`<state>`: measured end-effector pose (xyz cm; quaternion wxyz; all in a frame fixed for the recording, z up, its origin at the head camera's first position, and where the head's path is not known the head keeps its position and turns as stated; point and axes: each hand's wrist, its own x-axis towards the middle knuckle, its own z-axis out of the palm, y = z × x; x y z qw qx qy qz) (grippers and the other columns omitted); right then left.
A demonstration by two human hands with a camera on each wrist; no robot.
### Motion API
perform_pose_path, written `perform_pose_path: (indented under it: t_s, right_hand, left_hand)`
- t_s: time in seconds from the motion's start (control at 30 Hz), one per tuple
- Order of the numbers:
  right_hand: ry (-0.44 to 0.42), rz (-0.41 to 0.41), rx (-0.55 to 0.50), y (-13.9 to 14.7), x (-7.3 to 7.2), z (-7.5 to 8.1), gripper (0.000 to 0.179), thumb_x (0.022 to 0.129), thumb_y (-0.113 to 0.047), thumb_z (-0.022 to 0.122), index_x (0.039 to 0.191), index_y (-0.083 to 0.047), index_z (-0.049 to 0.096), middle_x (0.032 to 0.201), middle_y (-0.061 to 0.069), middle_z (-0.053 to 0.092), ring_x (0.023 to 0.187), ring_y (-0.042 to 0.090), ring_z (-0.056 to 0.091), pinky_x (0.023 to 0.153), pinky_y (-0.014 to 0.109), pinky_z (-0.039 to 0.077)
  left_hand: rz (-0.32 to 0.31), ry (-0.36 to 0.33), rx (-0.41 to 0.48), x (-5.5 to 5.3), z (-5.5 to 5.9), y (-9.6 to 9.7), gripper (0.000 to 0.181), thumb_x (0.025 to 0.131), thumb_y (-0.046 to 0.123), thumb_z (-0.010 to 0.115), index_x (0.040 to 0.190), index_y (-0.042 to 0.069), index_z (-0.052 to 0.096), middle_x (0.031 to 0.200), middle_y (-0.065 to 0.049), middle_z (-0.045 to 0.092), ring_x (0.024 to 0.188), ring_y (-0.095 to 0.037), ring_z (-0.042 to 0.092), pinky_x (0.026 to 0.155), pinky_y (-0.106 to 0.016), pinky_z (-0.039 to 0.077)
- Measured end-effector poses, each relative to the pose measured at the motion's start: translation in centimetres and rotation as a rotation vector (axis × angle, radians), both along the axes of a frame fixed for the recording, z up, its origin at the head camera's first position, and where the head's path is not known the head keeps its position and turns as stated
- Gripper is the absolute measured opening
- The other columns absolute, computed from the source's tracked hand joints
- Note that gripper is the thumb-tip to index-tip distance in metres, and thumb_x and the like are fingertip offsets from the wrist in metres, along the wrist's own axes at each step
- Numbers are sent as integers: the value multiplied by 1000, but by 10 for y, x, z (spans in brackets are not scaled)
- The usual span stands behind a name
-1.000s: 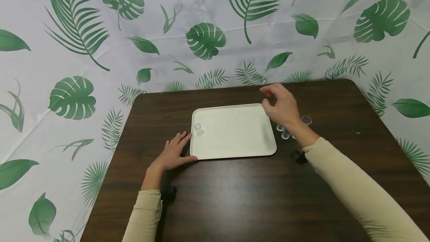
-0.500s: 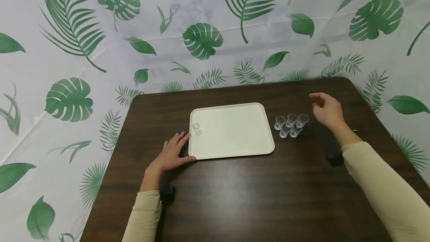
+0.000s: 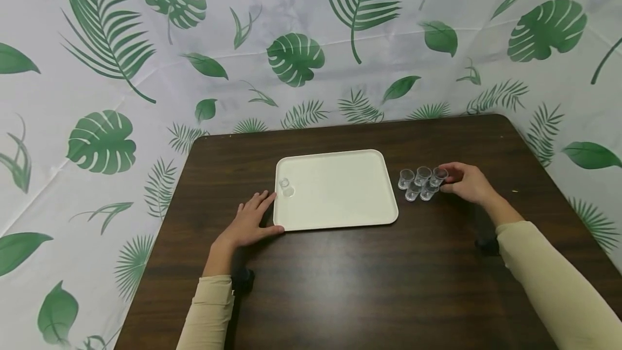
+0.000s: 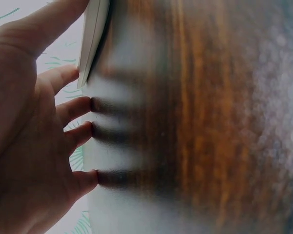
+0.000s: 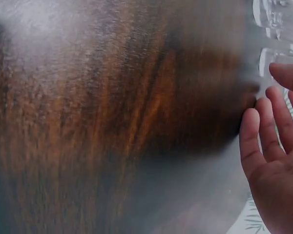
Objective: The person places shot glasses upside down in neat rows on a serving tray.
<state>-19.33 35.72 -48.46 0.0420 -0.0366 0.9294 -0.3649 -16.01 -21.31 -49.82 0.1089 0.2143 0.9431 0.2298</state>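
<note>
A cream tray (image 3: 337, 190) lies on the table, with a small clear cup (image 3: 284, 183) near its left edge. My left hand (image 3: 250, 223) has its fingers spread at the tray's left side, thumb at the near left corner. In the left wrist view, the left hand (image 4: 44, 117) shows its other fingertips down on the tabletop. Right of the tray stand several clear cups (image 3: 412, 192) in a tight cluster. My right hand (image 3: 466, 181) is at the rightmost cup (image 3: 439, 176), thumb and forefinger to either side. In the right wrist view its lower fingers (image 5: 250, 124) extend loosely.
The dark wooden table (image 3: 330, 285) reaches back to a white cloth (image 3: 218, 101) printed with green leaves. Bare tabletop shows in front of the tray. The other cups stand close against the rightmost one.
My right hand has moved right from above the tray's right side, then down to the rightmost cup. The left hand has stayed at the tray's edge.
</note>
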Motion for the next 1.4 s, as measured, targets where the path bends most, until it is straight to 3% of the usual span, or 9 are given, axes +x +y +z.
perform_pose_path:
  t_s: [0.13,0.67,1.4]
  right_hand:
    - [-5,-1,-11,-2,0,-3,51,83,-12,78,127,4,59,115,25,64,98,34,59,71,25,46]
    - [-26,-73,-5,-11,2,-11,47,88,-23,76,125,2,62,115,26,61,103,37,55,85,47,42]
    - [9,-98,-3,-13,5,-13,43,89,-25,75,122,0,64,114,26,62,102,37,56,84,47,41]
  left_hand:
    - [-2,1,2,1,1,0,95,85,60,67,158,17,24,160,-16,20,147,-41,12,108,-71,9]
    - [-1,3,9,-1,-1,-2,96,85,60,68,158,18,22,161,-17,20,147,-40,11,108,-70,7]
    - [5,-5,2,1,0,0,95,85,60,67,158,18,22,161,-16,19,147,-39,11,108,-70,7]
